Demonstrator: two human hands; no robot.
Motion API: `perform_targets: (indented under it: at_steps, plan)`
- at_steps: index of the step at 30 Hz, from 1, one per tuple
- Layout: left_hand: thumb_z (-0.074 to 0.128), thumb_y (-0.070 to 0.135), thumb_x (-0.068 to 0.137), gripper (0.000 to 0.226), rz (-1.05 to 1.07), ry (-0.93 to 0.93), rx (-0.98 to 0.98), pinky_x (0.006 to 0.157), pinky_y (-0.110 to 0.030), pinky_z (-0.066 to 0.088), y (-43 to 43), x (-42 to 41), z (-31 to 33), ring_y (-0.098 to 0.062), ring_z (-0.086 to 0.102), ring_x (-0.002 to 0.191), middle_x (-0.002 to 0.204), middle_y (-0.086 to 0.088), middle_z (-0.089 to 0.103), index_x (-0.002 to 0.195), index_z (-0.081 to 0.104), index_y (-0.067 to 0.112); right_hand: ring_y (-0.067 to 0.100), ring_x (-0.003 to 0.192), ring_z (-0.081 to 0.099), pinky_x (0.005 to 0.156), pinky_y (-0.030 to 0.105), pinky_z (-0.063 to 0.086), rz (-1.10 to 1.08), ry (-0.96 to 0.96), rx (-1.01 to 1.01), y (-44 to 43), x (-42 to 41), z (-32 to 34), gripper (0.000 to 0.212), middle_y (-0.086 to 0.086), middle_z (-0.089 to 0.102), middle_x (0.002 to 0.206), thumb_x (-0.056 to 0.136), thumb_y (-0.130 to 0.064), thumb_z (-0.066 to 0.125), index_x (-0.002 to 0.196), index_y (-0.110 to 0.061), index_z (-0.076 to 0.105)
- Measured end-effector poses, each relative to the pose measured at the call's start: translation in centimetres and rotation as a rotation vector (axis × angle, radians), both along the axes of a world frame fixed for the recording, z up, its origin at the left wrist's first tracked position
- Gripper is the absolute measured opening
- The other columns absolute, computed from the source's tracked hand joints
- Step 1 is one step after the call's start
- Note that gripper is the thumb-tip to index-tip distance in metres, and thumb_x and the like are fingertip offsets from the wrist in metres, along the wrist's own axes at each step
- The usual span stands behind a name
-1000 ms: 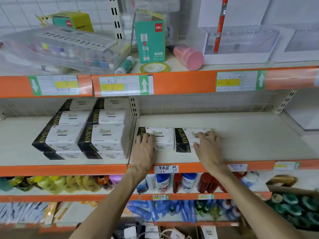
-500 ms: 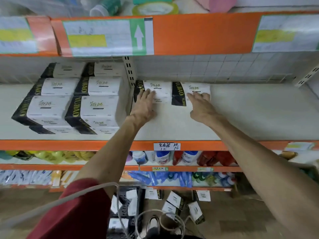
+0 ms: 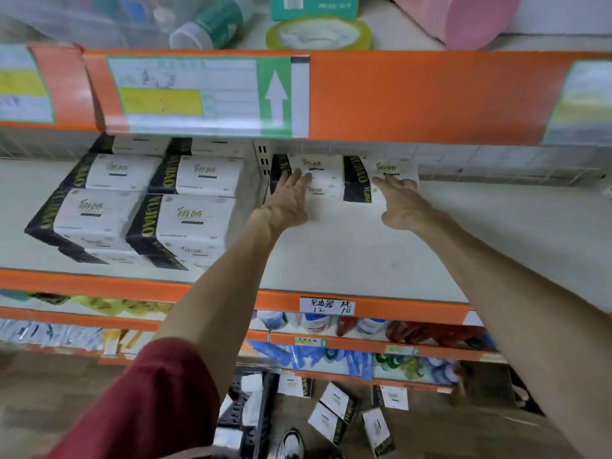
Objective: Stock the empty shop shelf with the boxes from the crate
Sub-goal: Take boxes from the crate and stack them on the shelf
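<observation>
Two white-and-black boxes lie side by side at the back of the pale shelf (image 3: 364, 256). My left hand (image 3: 291, 202) rests flat with spread fingers against the front of the left box (image 3: 323, 175). My right hand (image 3: 400, 203) lies the same way against the right box (image 3: 359, 180), fingers extended. Neither hand grips anything. Far below on the floor a dark crate (image 3: 245, 412) holds more boxes, and several loose boxes (image 3: 334, 414) lie beside it.
A stack of the same boxes (image 3: 139, 207) fills the shelf bay to the left, past a slotted upright (image 3: 262, 162). The orange-edged upper shelf (image 3: 397, 94) overhangs close above. Lower shelves carry bottles and pens. My shoe (image 3: 291, 442) shows on the floor.
Both hands have pushed the two boxes from the shelf's middle to its back wall. My head has moved closer and tilted down, bringing the crate and floor into view.
</observation>
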State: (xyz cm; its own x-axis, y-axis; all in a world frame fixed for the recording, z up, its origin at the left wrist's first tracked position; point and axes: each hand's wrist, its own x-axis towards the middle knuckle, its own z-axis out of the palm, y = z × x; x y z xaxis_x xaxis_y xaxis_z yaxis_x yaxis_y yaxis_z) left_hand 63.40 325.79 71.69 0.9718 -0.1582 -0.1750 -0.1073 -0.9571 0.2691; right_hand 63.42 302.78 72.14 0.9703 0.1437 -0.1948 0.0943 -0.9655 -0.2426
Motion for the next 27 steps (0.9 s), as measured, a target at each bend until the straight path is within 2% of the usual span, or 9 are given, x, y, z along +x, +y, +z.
perform_targets:
  at_steps: [3, 5, 7, 9, 14, 17, 21, 24, 27]
  plan:
    - [0.068, 0.012, 0.077, 0.103, 0.015, -0.146, -0.017, 0.122, -0.042, 0.007, -0.1, -3.0, -0.8, -0.030, 0.002, 0.148, 0.159, -0.012, 0.006, 0.152, -0.001, 0.014, 0.023, 0.143, 0.012, 0.106, 0.043, 0.037, -0.043, -0.201, 0.088, -0.6, -2.8, -0.8, 0.077, -0.002, 0.016, 0.159, 0.081, 0.007, 0.048, 0.148, -0.022, 0.024]
    - [0.066, 0.011, 0.075, 0.093, 0.024, -0.195, -0.061, 0.119, -0.045, 0.018, 0.1, -5.2, -1.4, -0.033, 0.012, 0.145, 0.155, -0.013, 0.015, 0.149, 0.011, 0.012, 0.022, 0.143, 0.016, 0.109, 0.041, 0.035, -0.041, -0.267, 0.136, -0.6, -5.0, -1.7, 0.068, 0.001, 0.021, 0.158, 0.086, 0.003, 0.047, 0.148, -0.017, 0.027]
    - [0.066, 0.014, 0.076, 0.080, 0.004, -0.186, -0.035, 0.116, -0.044, 0.025, 0.4, -7.3, -1.5, -0.033, 0.020, 0.141, 0.151, -0.013, 0.022, 0.144, 0.024, 0.008, 0.022, 0.142, 0.020, 0.113, 0.039, 0.031, -0.002, -0.231, 0.132, -0.3, -7.0, -2.3, 0.065, 0.003, 0.025, 0.157, 0.089, -0.001, 0.048, 0.148, -0.014, 0.026]
    - [0.066, 0.015, 0.077, 0.077, 0.002, -0.156, -0.034, 0.115, -0.043, 0.028, 0.5, -8.8, -1.2, -0.032, 0.025, 0.139, 0.148, -0.013, 0.026, 0.143, 0.027, 0.006, 0.024, 0.139, 0.026, 0.112, 0.039, 0.032, 0.012, -0.214, 0.126, 0.1, -8.3, -2.5, 0.064, 0.004, 0.030, 0.154, 0.089, -0.005, 0.049, 0.148, -0.013, 0.027]
    - [0.063, 0.013, 0.083, 0.074, -0.021, -0.065, -0.069, 0.114, -0.035, 0.028, 0.8, -12.0, 0.9, -0.027, 0.028, 0.139, 0.150, -0.012, 0.029, 0.146, 0.024, 0.006, 0.026, 0.135, 0.030, 0.103, 0.041, 0.036, 0.042, -0.218, 0.099, 2.3, -11.1, 0.1, 0.059, 0.007, 0.038, 0.148, 0.091, -0.012, 0.050, 0.146, -0.013, 0.029]
    - [0.061, 0.015, 0.085, 0.073, -0.064, -0.036, -0.105, 0.111, -0.034, 0.031, 0.8, -14.4, 1.7, -0.026, 0.032, 0.137, 0.150, -0.011, 0.029, 0.147, 0.022, 0.009, 0.025, 0.135, 0.030, 0.107, 0.039, 0.035, 0.111, -0.235, 0.083, 4.0, -13.0, 1.5, 0.058, 0.008, 0.038, 0.148, 0.092, -0.014, 0.049, 0.145, -0.012, 0.028]
    - [0.062, 0.016, 0.086, 0.073, -0.196, -0.034, -0.104, 0.113, -0.033, 0.030, 2.0, -17.4, 1.9, -0.024, 0.028, 0.139, 0.152, -0.008, 0.027, 0.147, 0.022, 0.011, 0.023, 0.136, 0.028, 0.109, 0.040, 0.033, 0.225, -0.218, 0.033, 5.9, -15.5, 1.7, 0.058, 0.007, 0.036, 0.149, 0.092, -0.017, 0.049, 0.146, -0.012, 0.027]
    - [0.062, 0.016, 0.088, 0.071, -0.196, -0.002, -0.128, 0.112, -0.031, 0.028, 4.9, -19.3, 2.8, -0.023, 0.030, 0.139, 0.152, -0.006, 0.026, 0.147, 0.022, 0.011, 0.027, 0.135, 0.032, 0.108, 0.043, 0.035, 0.174, -0.156, 0.067, 8.0, -16.4, 1.6, 0.060, 0.009, 0.036, 0.149, 0.093, -0.021, 0.049, 0.147, -0.012, 0.025]
    - [0.059, 0.016, 0.089, 0.068, -0.161, -0.001, -0.126, 0.113, -0.038, 0.030, 9.0, -21.0, 3.2, -0.026, 0.032, 0.138, 0.151, -0.009, 0.029, 0.146, 0.023, 0.012, 0.032, 0.130, 0.038, 0.103, 0.045, 0.039, 0.060, -0.115, 0.128, 12.1, -16.8, 1.6, 0.059, 0.016, 0.039, 0.146, 0.094, -0.024, 0.050, 0.146, -0.009, 0.026]
